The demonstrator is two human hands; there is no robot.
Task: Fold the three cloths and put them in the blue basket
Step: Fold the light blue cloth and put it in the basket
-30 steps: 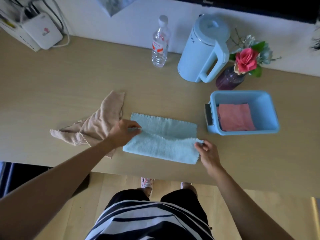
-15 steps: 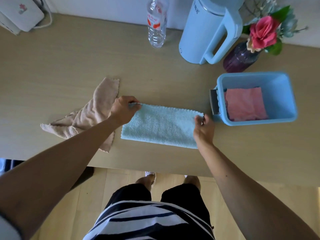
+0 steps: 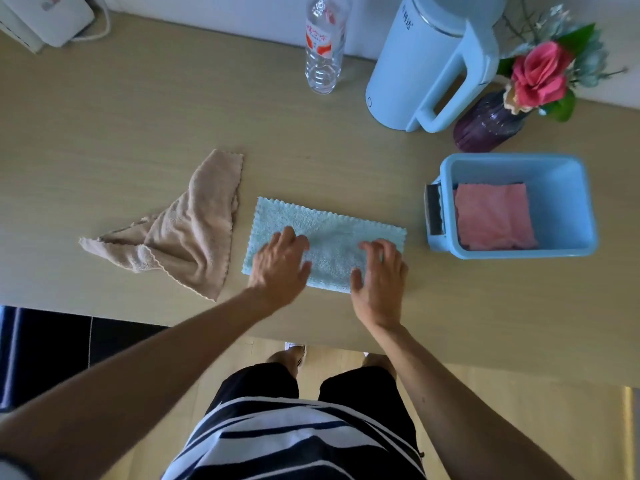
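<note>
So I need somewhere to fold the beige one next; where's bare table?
Free: the wide stretch behind the beige cloth toward the bottle, and the strip before the blue basket. Crowded: kettle and vase corner.

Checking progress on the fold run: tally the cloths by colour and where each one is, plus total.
Pink cloth: 1, folded, in the blue basket
Light blue cloth: 1, folded once, flat on the table, left hand and right hand spread on it
Beige cloth: 1, crumpled, on the table
Total: 3
</note>
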